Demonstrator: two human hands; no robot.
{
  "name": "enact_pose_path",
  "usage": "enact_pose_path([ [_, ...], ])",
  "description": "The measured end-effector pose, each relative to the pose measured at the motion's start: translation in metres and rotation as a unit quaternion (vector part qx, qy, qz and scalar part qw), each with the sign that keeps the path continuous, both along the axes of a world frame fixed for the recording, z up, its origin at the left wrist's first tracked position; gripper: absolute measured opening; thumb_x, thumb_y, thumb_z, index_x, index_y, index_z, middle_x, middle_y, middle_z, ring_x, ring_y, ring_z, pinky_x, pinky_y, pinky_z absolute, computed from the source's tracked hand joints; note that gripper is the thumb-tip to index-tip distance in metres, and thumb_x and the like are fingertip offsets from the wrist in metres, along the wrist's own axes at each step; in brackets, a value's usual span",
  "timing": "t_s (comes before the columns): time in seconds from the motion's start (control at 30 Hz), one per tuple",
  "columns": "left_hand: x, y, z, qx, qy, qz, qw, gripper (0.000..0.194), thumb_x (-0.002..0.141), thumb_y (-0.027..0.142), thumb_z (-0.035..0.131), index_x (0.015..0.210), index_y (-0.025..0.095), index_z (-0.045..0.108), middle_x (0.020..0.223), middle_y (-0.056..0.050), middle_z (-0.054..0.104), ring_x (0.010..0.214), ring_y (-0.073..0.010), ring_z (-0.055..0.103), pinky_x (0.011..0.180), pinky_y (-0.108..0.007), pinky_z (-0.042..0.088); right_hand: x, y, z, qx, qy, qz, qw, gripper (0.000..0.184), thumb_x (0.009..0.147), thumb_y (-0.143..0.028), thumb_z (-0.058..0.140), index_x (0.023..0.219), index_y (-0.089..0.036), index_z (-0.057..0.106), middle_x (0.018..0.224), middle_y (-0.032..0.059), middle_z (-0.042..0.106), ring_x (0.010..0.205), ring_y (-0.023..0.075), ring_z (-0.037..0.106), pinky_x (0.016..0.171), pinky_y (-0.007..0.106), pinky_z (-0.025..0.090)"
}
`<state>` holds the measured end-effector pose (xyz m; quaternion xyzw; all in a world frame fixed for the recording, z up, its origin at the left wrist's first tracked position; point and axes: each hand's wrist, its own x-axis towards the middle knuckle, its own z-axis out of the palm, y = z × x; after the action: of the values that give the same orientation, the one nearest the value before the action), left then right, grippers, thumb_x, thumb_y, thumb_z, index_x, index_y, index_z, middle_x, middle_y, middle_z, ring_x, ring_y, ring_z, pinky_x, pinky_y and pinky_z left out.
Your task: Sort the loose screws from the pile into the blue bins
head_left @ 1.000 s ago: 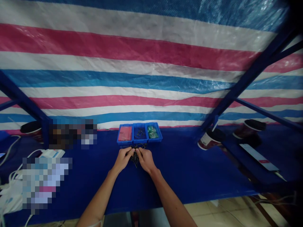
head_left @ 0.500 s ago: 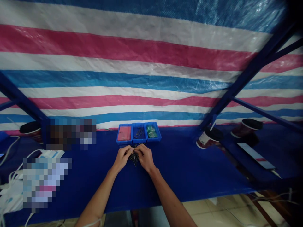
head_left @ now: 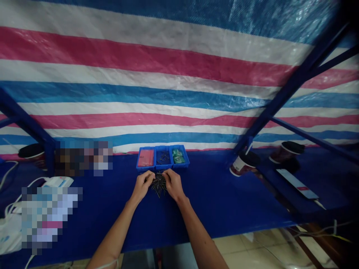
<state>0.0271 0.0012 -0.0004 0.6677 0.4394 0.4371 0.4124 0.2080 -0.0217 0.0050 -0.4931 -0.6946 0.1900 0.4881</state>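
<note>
Two bare hands are reaching over a blue table (head_left: pixel 224 201), flanking a loose pile of dark, thin, screw-like pieces (head_left: pixel 159 184). The left hand (head_left: pixel 141 184) is curling narrowly beside the pile's left edge, and the right hand (head_left: pixel 174 184) is bending its fingers in at the right edge; whether either is gripping a piece, I cannot tell. Just beyond the fingertips, three blue trays are standing side by side: left tray (head_left: pixel 145 169) with flat pink items (head_left: pixel 146 160), middle tray (head_left: pixel 164 166) with a few dark pieces, right tray (head_left: pixel 181 165) with green packets (head_left: pixel 178 156).

The pieces are lying crisscrossed, so fingers could be snagging several at once or scattering them. Knuckles pushing forward could be nudging the trays, as they are sitting so close.

Small dark marks are showing on the pink items, and a lidded cup (head_left: pixel 241 166), right of the right hand, is bearing a pale label; neither is readable.
</note>
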Motion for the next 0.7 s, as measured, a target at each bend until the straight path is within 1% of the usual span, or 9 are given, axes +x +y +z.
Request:
enact_pose_path([
  [0.1, -0.002, 0.003, 0.0, -0.01, -0.052, 0.03, 0.998, 0.034, 0.096, 0.043, 0.049, 0.075, 0.017, 0.055, 0.055, 0.006, 0.038, 0.052, -0.011, 0.036, 0.054, -0.023, 0.028, 0.009, 0.014, 0.02, 0.025, 0.025, -0.056, 0.998, 0.026, 0.1, -0.032, 0.047, 0.089, -0.018, 0.066, 0.079, 0.0044, 0.064, 0.069, 0.0169, 0.058, 0.066, 0.026, 0.042],
  [0.23, -0.002, 0.004, 0.001, -0.003, -0.058, 0.035, 0.998, 0.035, 0.097, 0.043, 0.048, 0.073, 0.017, 0.053, 0.055, 0.005, 0.038, 0.052, -0.0106, 0.037, 0.055, -0.023, 0.03, 0.017, 0.049, 0.053, 0.032, 0.035, -0.149, 0.988, 0.031, 0.098, -0.04, 0.05, 0.097, -0.016, 0.07, 0.075, 0.0051, 0.066, 0.065, 0.0172, 0.057, 0.066, 0.027, 0.043],
  [0.3, -0.002, 0.004, 0.002, 0.002, -0.049, 0.036, 0.998, 0.036, 0.096, 0.045, 0.048, 0.074, 0.017, 0.053, 0.055, 0.006, 0.038, 0.051, -0.0105, 0.037, 0.055, -0.023, 0.03, 0.022, 0.061, 0.061, 0.016, -0.003, -0.168, 0.986, 0.03, 0.095, -0.039, 0.055, 0.101, -0.016, 0.071, 0.071, 0.0039, 0.065, 0.064, 0.0171, 0.057, 0.066, 0.027, 0.043],
  [0.33, -0.002, 0.004, 0.002, 0.003, -0.045, 0.038, 0.998, 0.037, 0.096, 0.046, 0.048, 0.074, 0.017, 0.054, 0.054, 0.006, 0.038, 0.051, -0.0105, 0.037, 0.055, -0.023, 0.03, 0.025, 0.062, 0.061, 0.012, -0.02, -0.167, 0.986, 0.029, 0.094, -0.039, 0.057, 0.103, -0.016, 0.071, 0.071, 0.0037, 0.065, 0.064, 0.0172, 0.057, 0.066, 0.027, 0.043],
  [0.4, -0.001, 0.004, 0.0, 0.0, -0.04, 0.041, 0.998, 0.038, 0.096, 0.048, 0.048, 0.076, 0.016, 0.055, 0.054, 0.006, 0.037, 0.05, -0.0104, 0.036, 0.053, -0.023, 0.029, 0.032, 0.053, 0.054, 0.016, -0.022, -0.166, 0.986, 0.028, 0.093, -0.038, 0.057, 0.105, -0.016, 0.071, 0.075, 0.0041, 0.066, 0.066, 0.0173, 0.058, 0.066, 0.027, 0.043],
  [0.47, -0.001, 0.005, -0.002, -0.004, -0.035, 0.042, 0.999, 0.039, 0.095, 0.049, 0.049, 0.076, 0.016, 0.057, 0.054, 0.006, 0.035, 0.05, -0.0104, 0.034, 0.052, -0.023, 0.027, 0.039, 0.033, 0.039, 0.013, 0.004, -0.166, 0.986, 0.027, 0.096, -0.037, 0.053, 0.099, -0.016, 0.07, 0.074, 0.0042, 0.066, 0.065, 0.0171, 0.058, 0.063, 0.026, 0.042],
  [0.53, -0.002, 0.005, -0.004, 0.0, -0.02, 0.041, 0.999, 0.038, 0.093, 0.049, 0.052, 0.075, 0.016, 0.059, 0.054, 0.006, 0.034, 0.051, -0.0107, 0.033, 0.052, -0.023, 0.025, 0.044, 0.01, 0.021, -0.016, 0.015, -0.163, 0.986, 0.025, 0.096, -0.035, 0.052, 0.092, -0.017, 0.07, 0.068, 0.0021, 0.063, 0.06, 0.0162, 0.056, 0.059, 0.026, 0.04],
  [0.63, -0.002, 0.005, -0.005, 0.013, 0.013, 0.041, 0.999, 0.037, 0.092, 0.048, 0.055, 0.076, 0.016, 0.063, 0.056, 0.005, 0.037, 0.053, -0.0115, 0.035, 0.054, -0.023, 0.025, 0.047, -0.016, -0.001, -0.069, -0.001, -0.11, 0.992, 0.016, 0.092, -0.027, 0.057, 0.086, -0.019, 0.069, 0.068, 0.0003, 0.063, 0.06, 0.0154, 0.056, 0.058, 0.025, 0.04],
  [0.7, -0.001, 0.005, -0.004, 0.015, 0.02, 0.042, 0.999, 0.036, 0.092, 0.048, 0.055, 0.077, 0.016, 0.064, 0.056, 0.005, 0.037, 0.054, -0.0117, 0.035, 0.054, -0.023, 0.025, 0.045, -0.024, -0.009, -0.085, -0.01, -0.067, 0.994, 0.012, 0.09, -0.023, 0.059, 0.084, -0.02, 0.069, 0.074, 0.0011, 0.064, 0.064, 0.0155, 0.058, 0.061, 0.025, 0.042],
])
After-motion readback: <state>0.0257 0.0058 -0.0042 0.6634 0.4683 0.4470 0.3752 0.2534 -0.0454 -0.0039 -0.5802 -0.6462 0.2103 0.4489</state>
